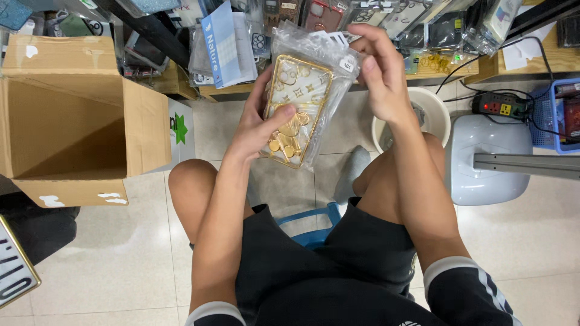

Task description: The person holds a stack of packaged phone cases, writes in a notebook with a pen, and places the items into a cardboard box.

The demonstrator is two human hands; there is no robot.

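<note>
While gripping a gold-trimmed phone case [294,111] in its clear plastic sleeve [314,54] left-handed [263,124], pinching the sleeve's top right-handed [380,72], beside an open cardboard box [78,121].

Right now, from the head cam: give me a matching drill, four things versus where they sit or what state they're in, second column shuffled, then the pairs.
Things:
1. phone case
2. cardboard box
3. power strip
4. white bucket

Places or states:
A. open and on its side, at far left
B. on the floor under the right forearm
C. inside a clear plastic sleeve, held in the left hand
D. on the floor at right, beside a blue basket

Pairs: 1-C, 2-A, 3-D, 4-B. The right hand grips the sleeve's top edge.
</note>
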